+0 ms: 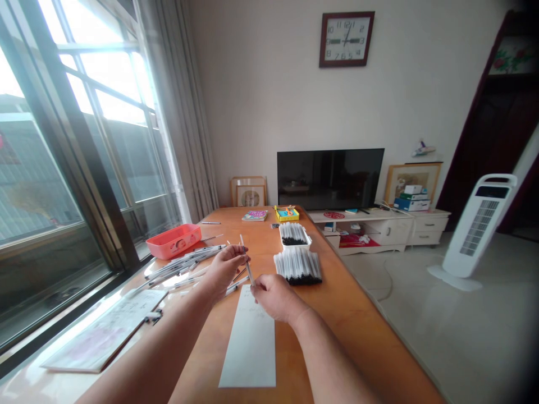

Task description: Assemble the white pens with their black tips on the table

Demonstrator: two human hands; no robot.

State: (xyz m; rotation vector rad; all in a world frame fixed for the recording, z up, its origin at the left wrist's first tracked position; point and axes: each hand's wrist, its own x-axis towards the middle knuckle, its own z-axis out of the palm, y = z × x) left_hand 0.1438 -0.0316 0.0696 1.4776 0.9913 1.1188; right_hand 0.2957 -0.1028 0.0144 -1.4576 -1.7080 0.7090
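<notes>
A slim pen (248,271) slants between my two hands above the table. My left hand (227,266) pinches its upper part between thumb and fingers. Lower down, my right hand (273,294) has its fingers closed around the bottom end, which they partly hide. Beneath the hands lies a long white sheet of paper (250,348) with faint writing near its top. Loose pens (185,261) are heaped to the left of my left hand. Beyond my right hand, a row of clear pen barrels with black ends (298,268) lies side by side.
A white tray (306,246) holds more clear barrels. At the left stand a red plastic box (173,241) and a notebook (103,331), with small black caps (152,317) beside it. A yellow box (287,214) and a booklet (255,215) lie at the table's far end.
</notes>
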